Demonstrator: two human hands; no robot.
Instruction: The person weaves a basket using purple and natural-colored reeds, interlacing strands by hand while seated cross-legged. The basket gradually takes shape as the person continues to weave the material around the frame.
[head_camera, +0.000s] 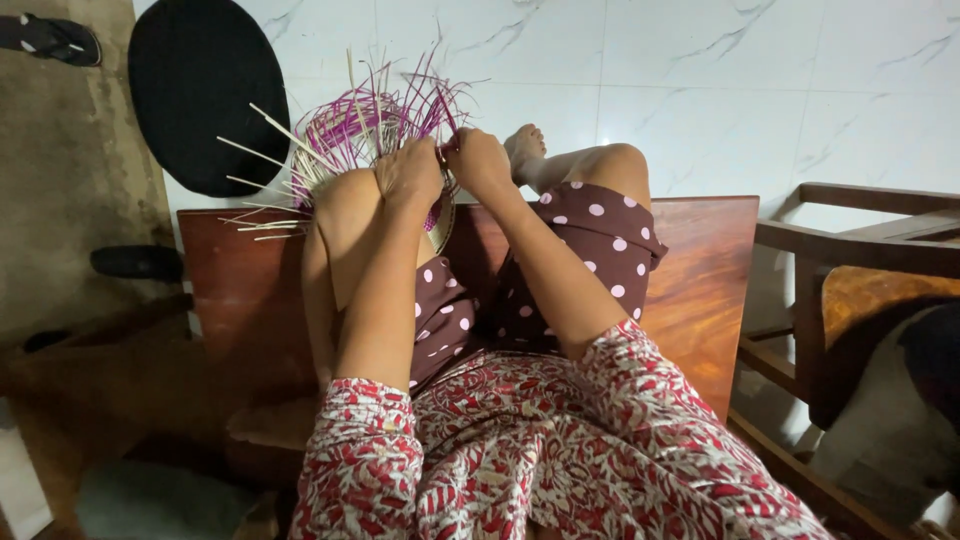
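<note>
A half-woven basket (345, 135) of purple and pale cane strips rests against my raised left knee, with loose strips sticking up and out to the left. My left hand (408, 172) grips its near rim with the fingers curled over it. Just to the right, my right hand (478, 158) pinches purple strips at the rim. The two hands almost touch. My legs, in maroon shorts with pale dots, hide the lower part of the basket.
I sit on a brown wooden bench (700, 280) over a white marble floor (720, 70). A black round mat (205, 90) lies at the upper left. A wooden chair (860, 240) stands at the right. A dark sandal (50, 38) lies at the far upper left.
</note>
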